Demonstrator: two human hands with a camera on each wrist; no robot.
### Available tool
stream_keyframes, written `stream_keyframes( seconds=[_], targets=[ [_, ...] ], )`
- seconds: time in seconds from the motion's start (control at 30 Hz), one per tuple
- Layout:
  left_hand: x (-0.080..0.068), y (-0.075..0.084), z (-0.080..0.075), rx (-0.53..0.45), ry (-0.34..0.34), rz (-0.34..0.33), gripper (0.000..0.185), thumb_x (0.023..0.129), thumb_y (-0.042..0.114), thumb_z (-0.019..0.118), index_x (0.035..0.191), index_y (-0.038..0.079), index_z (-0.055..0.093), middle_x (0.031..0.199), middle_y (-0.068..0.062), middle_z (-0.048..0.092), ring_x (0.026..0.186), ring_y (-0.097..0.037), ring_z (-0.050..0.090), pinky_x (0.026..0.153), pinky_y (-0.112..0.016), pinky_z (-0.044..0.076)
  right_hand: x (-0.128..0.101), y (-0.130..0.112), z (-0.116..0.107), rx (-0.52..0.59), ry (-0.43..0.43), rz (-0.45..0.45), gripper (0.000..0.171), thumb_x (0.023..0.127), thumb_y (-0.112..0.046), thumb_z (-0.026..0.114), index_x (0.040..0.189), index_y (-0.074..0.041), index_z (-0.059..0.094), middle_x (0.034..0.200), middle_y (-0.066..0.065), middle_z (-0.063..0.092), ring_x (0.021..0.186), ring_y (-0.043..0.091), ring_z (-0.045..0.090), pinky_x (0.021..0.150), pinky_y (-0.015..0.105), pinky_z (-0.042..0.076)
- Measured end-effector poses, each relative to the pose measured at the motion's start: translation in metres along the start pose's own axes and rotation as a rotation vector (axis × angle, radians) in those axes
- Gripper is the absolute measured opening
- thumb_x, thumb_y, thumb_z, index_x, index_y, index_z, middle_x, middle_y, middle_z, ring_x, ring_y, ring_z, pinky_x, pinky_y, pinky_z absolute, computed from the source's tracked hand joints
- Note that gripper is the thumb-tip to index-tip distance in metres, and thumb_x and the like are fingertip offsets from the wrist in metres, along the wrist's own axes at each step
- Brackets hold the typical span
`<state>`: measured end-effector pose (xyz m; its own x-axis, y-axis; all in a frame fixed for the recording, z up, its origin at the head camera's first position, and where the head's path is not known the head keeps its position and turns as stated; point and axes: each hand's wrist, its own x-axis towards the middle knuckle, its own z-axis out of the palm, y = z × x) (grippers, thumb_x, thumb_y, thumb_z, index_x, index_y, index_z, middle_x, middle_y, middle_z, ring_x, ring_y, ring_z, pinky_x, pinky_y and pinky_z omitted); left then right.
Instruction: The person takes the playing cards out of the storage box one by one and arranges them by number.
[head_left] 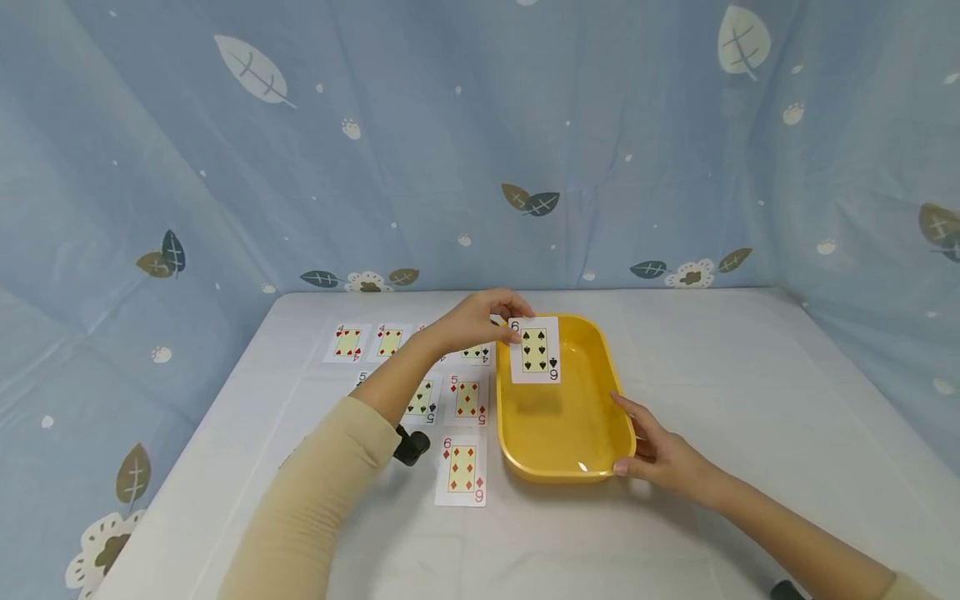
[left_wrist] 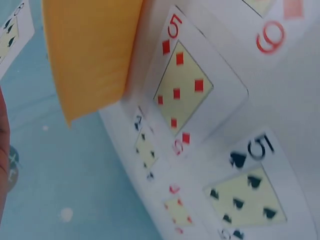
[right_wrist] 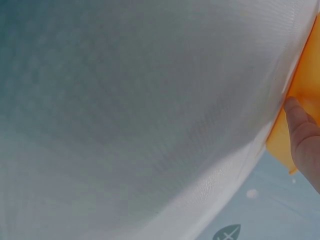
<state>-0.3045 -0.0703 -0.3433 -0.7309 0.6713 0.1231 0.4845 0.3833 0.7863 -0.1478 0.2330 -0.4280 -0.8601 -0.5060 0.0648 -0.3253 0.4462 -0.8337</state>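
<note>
My left hand (head_left: 480, 321) is raised over the far left corner of the yellow tray (head_left: 600, 367); its fingers pinch the six of spades (head_left: 535, 350) by its upper left corner, so the card hangs face up above the tray's hollow, clear of the bottom; my right hand (head_left: 660, 454) rests against the tray's near right rim, thumb on the front edge and fingers lying relaxed and nearly straight along the side wall; in the right wrist view one fingertip (right_wrist: 295, 112) touches the yellow rim (right_wrist: 305, 100). The tray stands on the white surface (head_left: 750, 375); just left of it lie face-up cards in rows: the six of diamonds (head_left: 462, 468) nearest me, the five of diamonds (head_left: 467, 398) and the five of spades (head_left: 422, 400) beyond it, then a four of hearts (head_left: 347, 342) and a four of diamonds (head_left: 389, 342) in the far row; my left forearm covers part of that row, and I cannot tell the cards beneath it. A blue leaf-print cloth (head_left: 480, 142) hangs behind the surface.
</note>
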Motion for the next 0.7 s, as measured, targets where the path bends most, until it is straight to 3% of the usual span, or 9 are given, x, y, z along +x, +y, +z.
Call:
stream_keyframes(
  seconds=[0.17,0.37,0.7],
  targets=[
    [-0.012,0.002,-0.008,-0.02,-0.009,0.0,0.034,0.082,0.01,0.073,0.115,0.011,0.063,0.115,-0.003,0.061,0.102,-0.017,0.056,0.086,-0.03,0.051,0.0,0.001,0.001,-0.012,0.008,-0.023,0.082,0.087,-0.014,0.068,0.148,-0.002,0.015,0.138,0.04,0.035,0.112,0.039,0.057,0.084,0.035,0.054],
    [-0.031,0.001,-0.011,-0.063,-0.009,-0.007,0.034,0.081,0.007,0.074,0.113,0.007,0.063,0.115,-0.007,0.062,0.101,-0.019,0.058,0.086,-0.03,0.052,0.001,-0.001,0.001,-0.004,-0.005,-0.052,0.081,0.088,-0.012,0.067,0.148,0.0,0.013,0.138,0.042,0.032,0.111,0.049,0.053,0.084,0.038,0.054],
    [-0.065,-0.004,-0.013,-0.042,-0.048,-0.068,0.034,0.082,0.012,0.074,0.113,0.013,0.063,0.112,-0.002,0.063,0.103,-0.019,0.057,0.086,-0.031,0.052,0.0,0.001,0.001,-0.021,0.007,-0.036,0.082,0.087,-0.012,0.067,0.147,0.002,0.014,0.139,0.041,0.031,0.112,0.05,0.052,0.084,0.039,0.053]
  ],
)
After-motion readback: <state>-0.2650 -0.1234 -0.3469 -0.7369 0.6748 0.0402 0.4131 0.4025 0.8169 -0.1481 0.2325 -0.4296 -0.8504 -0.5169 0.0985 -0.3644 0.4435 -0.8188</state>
